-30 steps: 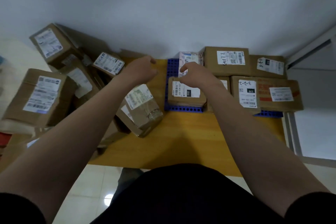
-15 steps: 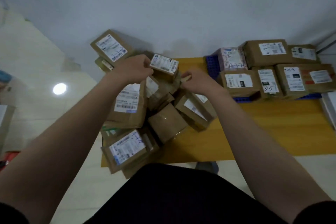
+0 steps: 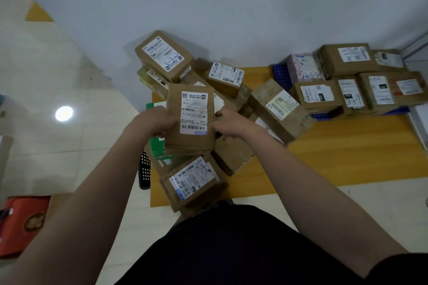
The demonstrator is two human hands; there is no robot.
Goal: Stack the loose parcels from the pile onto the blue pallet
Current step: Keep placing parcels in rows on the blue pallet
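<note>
On the tiled floor (image 3: 69,71) at far left lies an orange-red object (image 3: 20,224), too blurred to name. The left hand (image 3: 152,122) grips the left edge of a brown parcel (image 3: 190,120), its fingers curled round that edge; the parcel is held label up over the pile (image 3: 208,99) of loose parcels at the left end of the yellow wooden surface (image 3: 347,152). Behind it, a parcel marked 3-3-2 (image 3: 164,55) sits on top of the pile near the wall, a green box (image 3: 157,148) shows just beneath the held parcel, and another labelled parcel (image 3: 194,183) juts over the near edge of the surface. The right hand (image 3: 231,125) holds the parcel's right edge, fingers curled against it. Further right, a tilted parcel (image 3: 278,109) leans at the pile's edge, close to the blue pallet (image 3: 281,71). The pallet stands at the far right of the surface by the wall and carries a pink patterned parcel (image 3: 303,67) and several brown boxes (image 3: 347,58) packed side by side.
</note>
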